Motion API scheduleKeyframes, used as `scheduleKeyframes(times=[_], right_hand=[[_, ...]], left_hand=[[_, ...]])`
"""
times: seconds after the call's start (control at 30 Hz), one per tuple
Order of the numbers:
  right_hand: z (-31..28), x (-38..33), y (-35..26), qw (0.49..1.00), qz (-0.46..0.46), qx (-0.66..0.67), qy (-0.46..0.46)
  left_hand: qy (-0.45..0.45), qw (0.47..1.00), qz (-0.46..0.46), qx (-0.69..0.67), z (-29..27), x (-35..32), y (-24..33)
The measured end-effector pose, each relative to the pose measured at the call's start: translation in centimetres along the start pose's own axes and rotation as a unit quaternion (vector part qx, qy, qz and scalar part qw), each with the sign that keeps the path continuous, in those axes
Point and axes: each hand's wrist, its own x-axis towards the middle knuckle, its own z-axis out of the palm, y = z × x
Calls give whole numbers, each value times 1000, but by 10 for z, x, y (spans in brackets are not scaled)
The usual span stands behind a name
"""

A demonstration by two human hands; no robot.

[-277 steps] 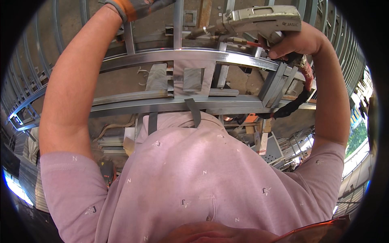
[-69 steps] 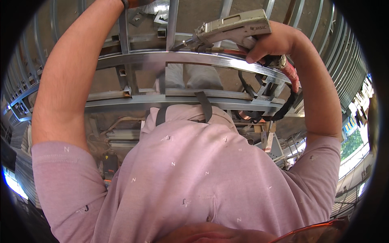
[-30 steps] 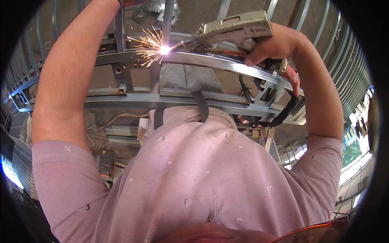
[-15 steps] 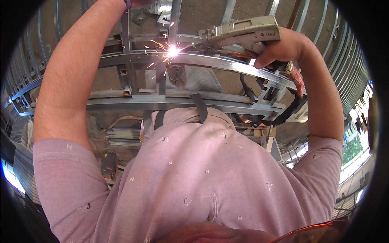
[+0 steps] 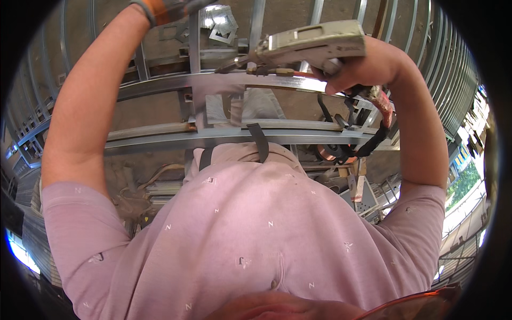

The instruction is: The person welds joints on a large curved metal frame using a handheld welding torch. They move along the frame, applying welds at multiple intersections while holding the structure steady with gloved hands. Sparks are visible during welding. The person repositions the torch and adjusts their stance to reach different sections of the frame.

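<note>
r hand (image 5: 368, 66) wrapped tight round grey welding gun (image 5: 314, 45), nozzle tip just above curved steel rail (image 5: 213, 85), no sparks visible. l hand (image 5: 165, 8) in orange-cuffed glove, cut off at top edge above rail, grip can't tell. risk, judged: tip wandering off joint → bad weld; bare forearms near spatter → burns.
</note>
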Motion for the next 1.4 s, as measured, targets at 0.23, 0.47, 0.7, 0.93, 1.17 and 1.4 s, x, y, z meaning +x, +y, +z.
scheduleKeyframes(times=[0.23, 0.47, 0.7, 0.93, 1.17, 1.4], right_hand=[[15, 54, -6, 996, -37, 65, -51], [19, 77, 2, 996, -18, 78, -51], [14, 77, -5, 995, -2, 75, -60], [14, 75, -7, 998, 0, 39, -42], [15, 76, -3, 998, 20, 33, -41], [13, 74, -4, 998, 39, 18, -47]], left_hand=[[-15, 999, 0, -32, -9, -31, -12], [0, 1000, 7, -28, -1, -27, -17], [23, 1000, 10, -16, -1, -29, -16], [21, 999, 13, -27, -3, -28, -16], [32, 999, 18, -15, 0, -31, -19], [29, 999, 21, -13, 0, -32, -15]])
